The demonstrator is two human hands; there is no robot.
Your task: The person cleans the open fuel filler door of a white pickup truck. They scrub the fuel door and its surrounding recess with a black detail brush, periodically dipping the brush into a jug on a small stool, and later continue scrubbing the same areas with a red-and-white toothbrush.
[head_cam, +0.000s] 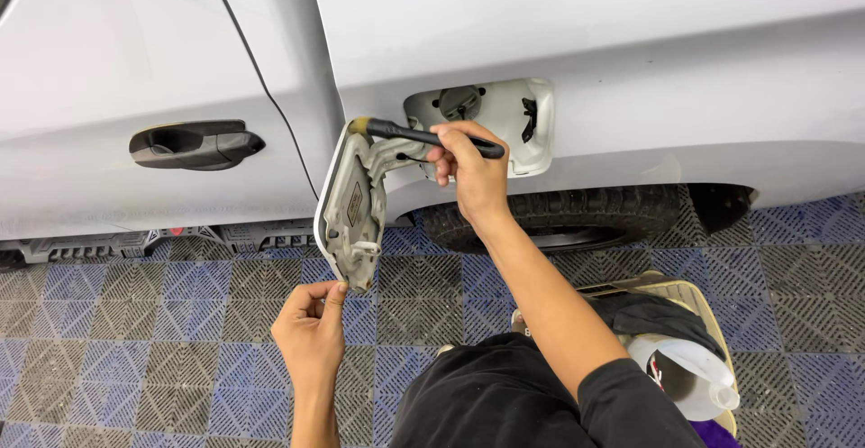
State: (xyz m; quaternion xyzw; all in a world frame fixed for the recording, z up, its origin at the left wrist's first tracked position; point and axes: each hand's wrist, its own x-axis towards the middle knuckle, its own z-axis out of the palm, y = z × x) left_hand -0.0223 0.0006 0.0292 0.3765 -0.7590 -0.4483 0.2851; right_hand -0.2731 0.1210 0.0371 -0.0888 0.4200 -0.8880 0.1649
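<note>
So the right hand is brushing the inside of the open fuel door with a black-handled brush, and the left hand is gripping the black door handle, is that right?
Not quite. The right hand does work the black-handled brush on the inside of the open fuel door, but the left hand is not on the black door handle. It pinches the fuel door's lower edge. The head view shows this.

A grimy grey fuel door hangs swung open left of the filler recess; a black-handled detailing brush lies across its hinge, bristles touching its top.
</note>
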